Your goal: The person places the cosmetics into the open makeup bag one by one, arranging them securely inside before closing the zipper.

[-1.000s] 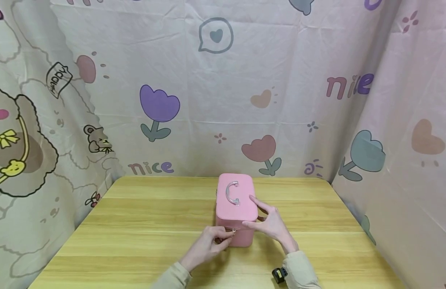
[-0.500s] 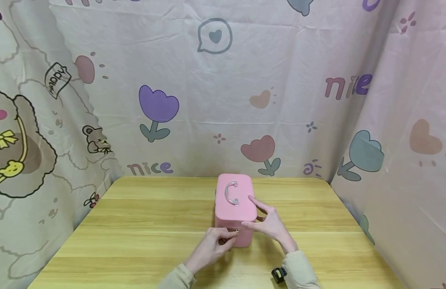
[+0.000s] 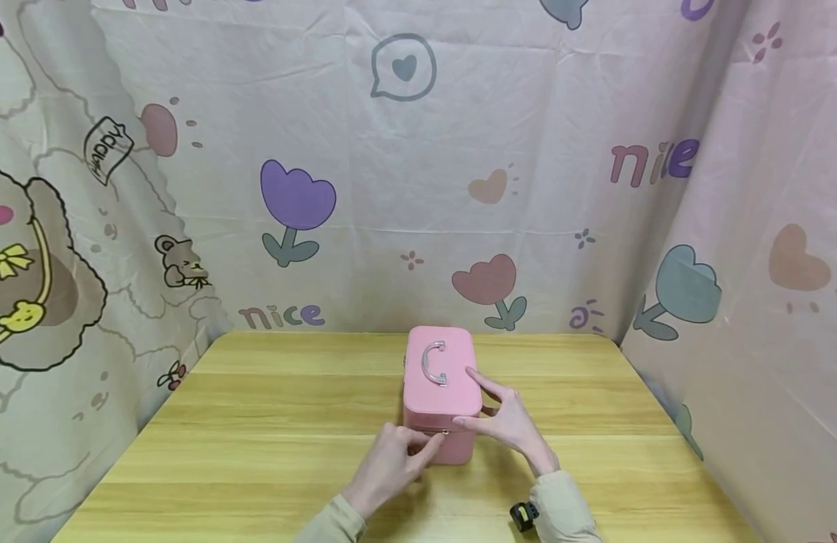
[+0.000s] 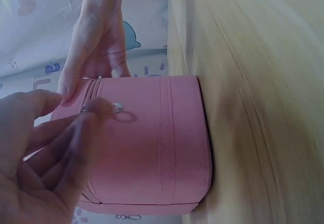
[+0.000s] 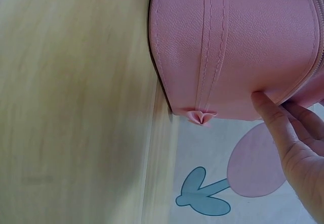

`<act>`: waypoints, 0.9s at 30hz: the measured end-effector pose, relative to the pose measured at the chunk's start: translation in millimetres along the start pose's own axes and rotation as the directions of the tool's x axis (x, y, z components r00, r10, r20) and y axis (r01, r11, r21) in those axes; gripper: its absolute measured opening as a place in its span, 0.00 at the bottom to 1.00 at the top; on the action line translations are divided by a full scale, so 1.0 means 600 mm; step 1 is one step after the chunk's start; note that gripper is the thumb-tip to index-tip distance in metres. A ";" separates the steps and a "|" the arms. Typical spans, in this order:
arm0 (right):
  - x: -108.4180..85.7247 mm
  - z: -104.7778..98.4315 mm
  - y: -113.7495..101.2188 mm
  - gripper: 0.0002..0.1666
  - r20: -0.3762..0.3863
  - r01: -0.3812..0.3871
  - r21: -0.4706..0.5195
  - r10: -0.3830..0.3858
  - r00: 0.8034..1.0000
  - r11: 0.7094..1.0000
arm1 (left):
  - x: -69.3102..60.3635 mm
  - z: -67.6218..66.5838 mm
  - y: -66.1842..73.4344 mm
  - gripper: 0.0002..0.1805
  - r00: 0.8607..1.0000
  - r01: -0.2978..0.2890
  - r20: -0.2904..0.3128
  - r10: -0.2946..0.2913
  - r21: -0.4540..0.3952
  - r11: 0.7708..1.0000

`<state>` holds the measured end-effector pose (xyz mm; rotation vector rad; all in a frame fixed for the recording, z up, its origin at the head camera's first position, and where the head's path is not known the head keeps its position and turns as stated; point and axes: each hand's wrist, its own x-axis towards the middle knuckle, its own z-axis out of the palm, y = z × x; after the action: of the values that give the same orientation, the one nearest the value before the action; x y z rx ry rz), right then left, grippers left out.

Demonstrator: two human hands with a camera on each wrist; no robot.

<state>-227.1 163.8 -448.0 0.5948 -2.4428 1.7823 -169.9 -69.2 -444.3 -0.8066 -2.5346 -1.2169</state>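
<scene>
A pink cosmetic case [image 3: 449, 396] stands on the table, its silver handle [image 3: 433, 363] on top. A zip [image 4: 91, 95] runs round it below the lid, and a ring-shaped zip pull [image 4: 117, 107] hangs at the near end. My left hand [image 3: 389, 464] is at that pull, its thumb tip right beside the ring and another finger apart from it; the thumb partly hides the slider. My right hand [image 3: 510, 422] holds the case's near right corner, thumb on the near end and a finger at the lid's edge. In the right wrist view the thumb [image 5: 276, 118] rests on the pink side.
The wooden table [image 3: 289, 407] extends around the case. Patterned cloth [image 3: 391, 151] hangs behind it and along both sides. A small black device [image 3: 523, 516] sits by the right sleeve [image 3: 564, 501]. A pink bow-like tab [image 5: 201, 117] shows low on the case.
The left hand drew the zip pull slightly to the right, then its pinching fingers came apart, leaving the pull more exposed. The right hand and the case stayed in place.
</scene>
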 end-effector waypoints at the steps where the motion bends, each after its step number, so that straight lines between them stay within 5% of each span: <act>1: 0.000 0.000 0.000 0.52 -0.002 -0.002 -0.003 0.002 1.000 1.000 | 0.000 0.001 0.000 0.21 0.999 -0.012 -0.042 0.011 -0.005 1.000; 5: 0.000 0.000 -0.001 0.51 -0.009 0.001 -0.023 -0.002 1.000 1.000 | 0.002 0.006 0.000 0.15 0.965 -0.089 -0.248 0.083 -0.013 0.996; 11: 0.000 0.001 -0.002 0.51 -0.013 0.021 -0.018 -0.021 1.000 1.000 | 0.011 0.003 -0.001 0.12 0.839 -0.227 -0.498 0.218 0.043 0.973; 14: 0.000 0.001 -0.002 0.51 -0.013 0.024 -0.018 -0.024 1.000 1.000 | 0.016 0.001 0.000 0.10 0.810 -0.220 -0.543 0.221 0.068 0.973; 16: 0.000 0.001 -0.002 0.51 -0.009 0.020 -0.021 -0.021 1.000 1.000 | 0.019 0.000 0.001 0.12 0.814 -0.177 -0.552 0.184 0.066 0.982; 20: -0.001 0.001 -0.002 0.51 -0.002 0.003 -0.021 -0.003 1.000 1.000 | 0.022 0.000 0.006 0.21 0.851 -0.039 -0.525 0.030 -0.006 0.999; 27: 0.000 0.002 -0.001 0.51 -0.008 0.007 -0.011 -0.007 1.000 1.000 | 0.031 -0.003 0.008 0.38 0.910 0.133 -0.369 -0.189 -0.173 0.976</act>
<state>-226.9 162.5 -448.0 0.5934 -2.4399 1.7641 -182.7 -60.9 -432.1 -0.3398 -2.2441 -1.4597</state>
